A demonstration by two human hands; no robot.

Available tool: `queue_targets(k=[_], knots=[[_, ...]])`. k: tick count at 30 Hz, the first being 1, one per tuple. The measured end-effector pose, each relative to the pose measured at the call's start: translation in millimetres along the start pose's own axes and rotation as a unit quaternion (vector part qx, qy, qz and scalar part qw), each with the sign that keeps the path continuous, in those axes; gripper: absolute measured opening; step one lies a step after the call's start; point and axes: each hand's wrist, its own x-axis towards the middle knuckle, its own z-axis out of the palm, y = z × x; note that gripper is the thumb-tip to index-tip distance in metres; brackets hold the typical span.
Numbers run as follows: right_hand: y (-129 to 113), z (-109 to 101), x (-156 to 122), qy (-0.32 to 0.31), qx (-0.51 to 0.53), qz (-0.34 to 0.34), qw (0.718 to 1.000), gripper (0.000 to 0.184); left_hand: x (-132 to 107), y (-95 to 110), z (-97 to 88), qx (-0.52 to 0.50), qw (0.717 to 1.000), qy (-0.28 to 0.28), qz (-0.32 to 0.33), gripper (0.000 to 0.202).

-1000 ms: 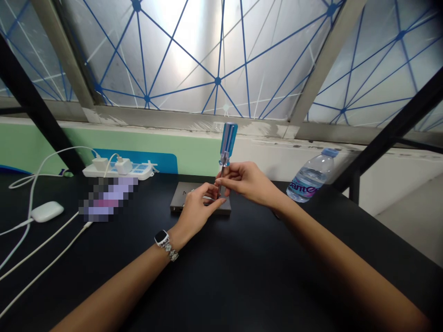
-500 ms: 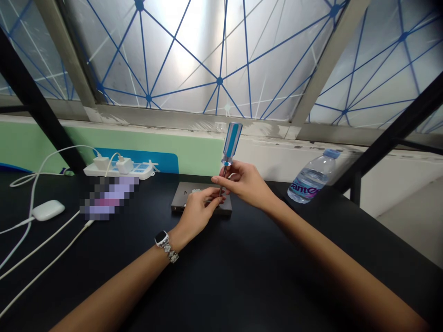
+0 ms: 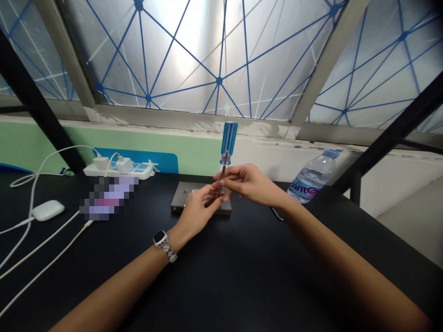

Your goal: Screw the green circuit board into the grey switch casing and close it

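A screwdriver (image 3: 229, 138) with a clear and blue striped handle stands nearly upright, leaning slightly right. My right hand (image 3: 251, 184) pinches its metal shaft below the handle. Around the lower end of the shaft, the thumb and fingers of my left hand (image 3: 199, 203) are closed; the tip is hidden between them. Underneath lies a flat grey-brown metal box (image 3: 178, 196) on the black table, partly covered by both hands. Whether the tip touches the box, or a screw sits there, I cannot tell.
A water bottle (image 3: 309, 177) stands tilted in view at the right. A white power strip (image 3: 138, 170) with plugged-in chargers, a white earphone case (image 3: 48, 210) and white cables are at the left. Something thin and dark with a light edge (image 3: 277, 214) lies beside my right wrist.
My right hand has shifted its fingers on the shaft, its thumb now lower. The screwdriver's handle has turned and moved slightly left. My left hand has stayed nearly in place.
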Motion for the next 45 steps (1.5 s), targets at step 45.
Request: queue_targets(k=[45], knots=[[10, 6, 4, 0.106, -0.039, -0.065, 0.991, 0.020, 0, 0, -2.5, 0.084, 0.996, 0.018, 0.010, 0.018]])
